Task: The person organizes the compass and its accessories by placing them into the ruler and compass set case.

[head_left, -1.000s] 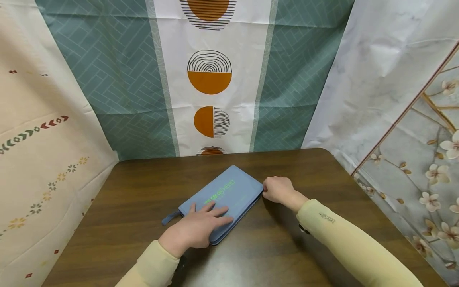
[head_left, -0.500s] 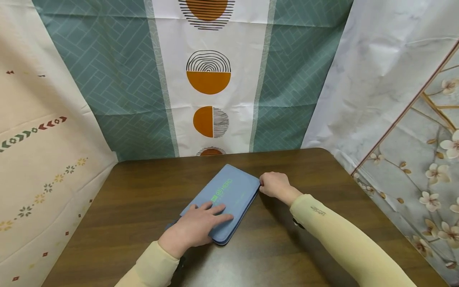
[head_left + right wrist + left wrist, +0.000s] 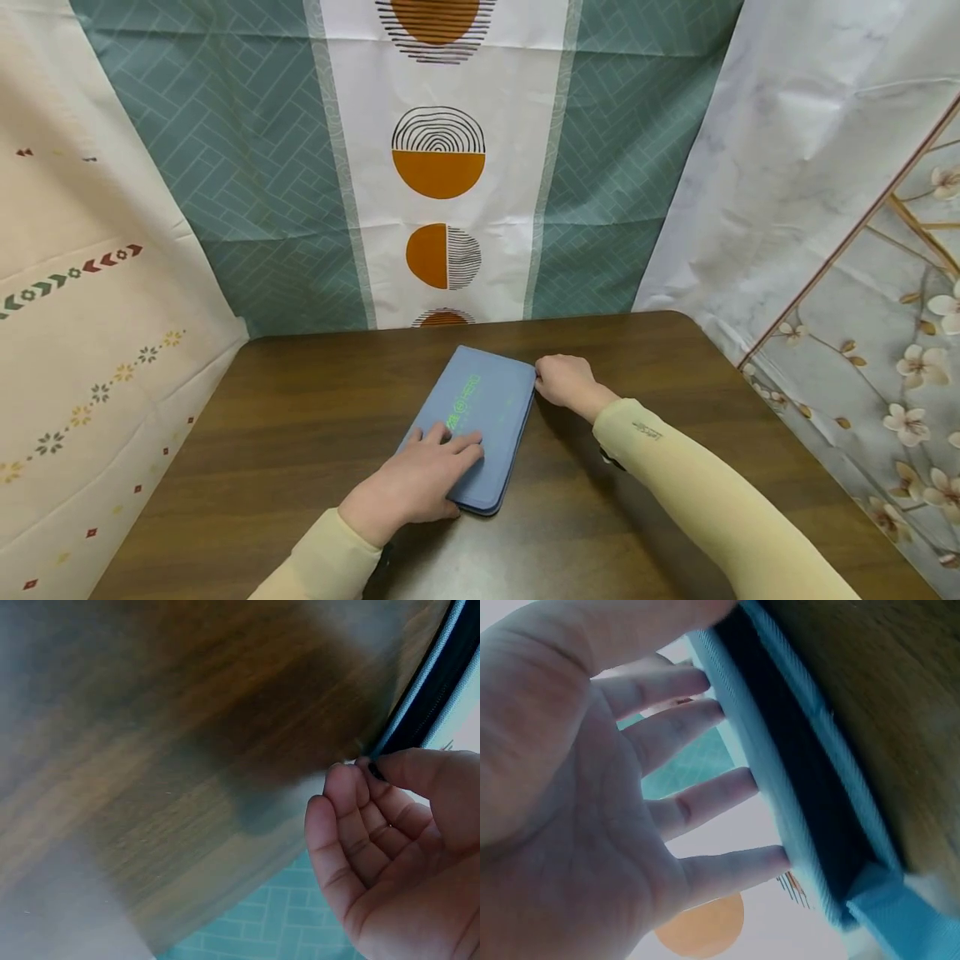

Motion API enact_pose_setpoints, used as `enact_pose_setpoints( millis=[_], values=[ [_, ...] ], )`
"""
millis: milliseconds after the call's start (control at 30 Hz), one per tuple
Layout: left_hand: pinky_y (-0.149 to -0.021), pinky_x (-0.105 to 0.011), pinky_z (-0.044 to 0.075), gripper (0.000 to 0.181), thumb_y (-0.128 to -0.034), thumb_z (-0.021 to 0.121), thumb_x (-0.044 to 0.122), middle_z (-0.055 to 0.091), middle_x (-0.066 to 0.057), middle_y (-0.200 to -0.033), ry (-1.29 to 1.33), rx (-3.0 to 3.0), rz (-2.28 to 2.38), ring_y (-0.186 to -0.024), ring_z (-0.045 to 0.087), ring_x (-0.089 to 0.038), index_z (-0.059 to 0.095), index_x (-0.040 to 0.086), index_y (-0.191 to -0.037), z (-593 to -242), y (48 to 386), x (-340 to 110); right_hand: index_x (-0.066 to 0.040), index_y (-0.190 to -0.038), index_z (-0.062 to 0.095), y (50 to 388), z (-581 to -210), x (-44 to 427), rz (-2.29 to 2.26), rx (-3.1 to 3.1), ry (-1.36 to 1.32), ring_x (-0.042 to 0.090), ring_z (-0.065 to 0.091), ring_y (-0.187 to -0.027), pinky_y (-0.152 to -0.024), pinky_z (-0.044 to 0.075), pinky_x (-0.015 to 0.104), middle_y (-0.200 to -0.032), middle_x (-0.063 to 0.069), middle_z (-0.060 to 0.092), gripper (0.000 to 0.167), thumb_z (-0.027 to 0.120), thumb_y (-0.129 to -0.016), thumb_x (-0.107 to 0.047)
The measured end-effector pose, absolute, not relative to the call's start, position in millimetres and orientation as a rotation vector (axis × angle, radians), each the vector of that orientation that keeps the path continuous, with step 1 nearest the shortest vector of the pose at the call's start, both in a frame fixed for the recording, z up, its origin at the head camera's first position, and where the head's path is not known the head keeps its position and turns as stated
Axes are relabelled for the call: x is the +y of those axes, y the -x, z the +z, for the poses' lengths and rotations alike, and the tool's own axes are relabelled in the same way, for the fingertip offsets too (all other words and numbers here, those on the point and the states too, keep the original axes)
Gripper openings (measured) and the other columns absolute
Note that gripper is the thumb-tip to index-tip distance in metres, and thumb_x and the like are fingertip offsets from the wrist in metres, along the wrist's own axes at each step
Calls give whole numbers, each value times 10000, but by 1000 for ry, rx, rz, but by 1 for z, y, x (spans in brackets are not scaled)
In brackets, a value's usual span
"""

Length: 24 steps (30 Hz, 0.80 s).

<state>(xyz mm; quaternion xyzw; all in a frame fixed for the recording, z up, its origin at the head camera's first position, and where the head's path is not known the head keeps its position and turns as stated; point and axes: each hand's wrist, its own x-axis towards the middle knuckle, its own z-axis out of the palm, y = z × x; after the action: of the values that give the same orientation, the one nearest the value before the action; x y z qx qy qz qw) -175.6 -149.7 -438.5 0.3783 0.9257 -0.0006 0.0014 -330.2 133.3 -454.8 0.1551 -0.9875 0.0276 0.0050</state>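
A flat blue zip case [image 3: 501,417] with green lettering lies on the brown wooden table. My left hand [image 3: 416,482] rests on its near left part, fingers spread and nearly straight. In the left wrist view the fingertips touch the cover's edge, and a blue strap [image 3: 911,919] hangs from one end of the black zip band [image 3: 802,787]. At the far right corner, my right hand [image 3: 566,382] has its fingers curled in. The right wrist view shows thumb and forefinger pinching a small black zip pull [image 3: 376,772] at the end of the case's black side band.
The wooden table [image 3: 315,392] reaches back to a teal and white patterned cloth [image 3: 450,192]. A cream cloth [image 3: 97,333] hangs along the left side, and a floral cloth [image 3: 885,367] along the right.
The case has turned counterclockwise on the table, its near corner swinging right. My right hand has moved left and slightly away with its corner. The strap is now hidden in the head view.
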Motion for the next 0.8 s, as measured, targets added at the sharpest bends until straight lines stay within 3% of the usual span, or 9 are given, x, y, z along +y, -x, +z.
enact_pose_setpoints(
  millis=[200,367,500,800],
  values=[
    [-977,-563,579,736,-837,989,381,572,-36,-1617,-1293,2933,-86,-1295,563,-312,687,281,-1501,-436,175,-154,-134,-751,563,329,-449,122,34,-3063,-490,178,497,-675,-615,500,393,-703,5,537,332,639,-1072,-102],
    [-1066,-678,519,736,-839,960,523,586,-20,-1577,-1284,2942,-34,-1411,523,-361,690,363,-1505,-442,174,-152,-140,-810,631,333,-448,114,45,-3054,-528,178,554,-686,-649,563,420,-736,2,596,265,665,-1071,-108],
    [-1024,-814,471,735,-855,949,520,550,-29,-1610,-1187,2913,81,-1510,449,-482,675,372,-1522,-443,173,-148,-136,-839,671,338,-448,112,31,-3055,-540,188,596,-696,-679,597,440,-760,5,630,242,666,-1081,-119],
    [-978,-795,504,704,-898,923,493,541,-39,-1617,-1146,2926,92,-1484,479,-517,661,360,-1538,-443,174,-144,-149,-793,658,340,-448,113,22,-3076,-559,173,557,-643,-630,565,412,-688,-5,587,305,649,-1098,-144]
  ],
)
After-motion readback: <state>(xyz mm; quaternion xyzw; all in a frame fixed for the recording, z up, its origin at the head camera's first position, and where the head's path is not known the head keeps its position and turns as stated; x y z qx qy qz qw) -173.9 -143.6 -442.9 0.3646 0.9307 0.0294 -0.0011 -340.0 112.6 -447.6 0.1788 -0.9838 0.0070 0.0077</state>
